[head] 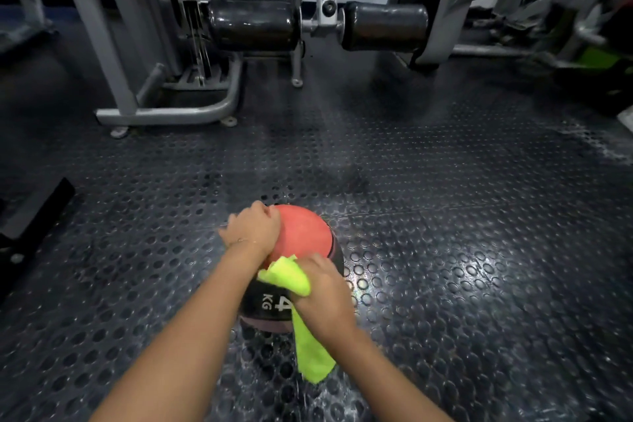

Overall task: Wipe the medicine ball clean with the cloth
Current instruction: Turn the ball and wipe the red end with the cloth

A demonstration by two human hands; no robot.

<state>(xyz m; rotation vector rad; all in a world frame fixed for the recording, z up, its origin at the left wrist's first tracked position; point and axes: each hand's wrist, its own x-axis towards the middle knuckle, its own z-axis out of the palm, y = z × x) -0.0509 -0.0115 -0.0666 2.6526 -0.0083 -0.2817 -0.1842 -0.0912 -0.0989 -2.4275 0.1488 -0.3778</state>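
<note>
Wipe under way: red-and-black rubber medicine ball (301,233) sits on the studded black rubber floor (445,216).
My left hand (253,229), fingers curled over its top, braces it against rolling. My right hand (325,295) clutches the yellow-green microfibre cloth (286,276) against the near side, with the tail hanging loose.

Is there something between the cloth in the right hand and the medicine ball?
Nothing visible does. The right hand presses the yellow-green cloth directly on the medicine ball, on its near side. The left hand holds the ball's left side and does not cover that spot.
</note>
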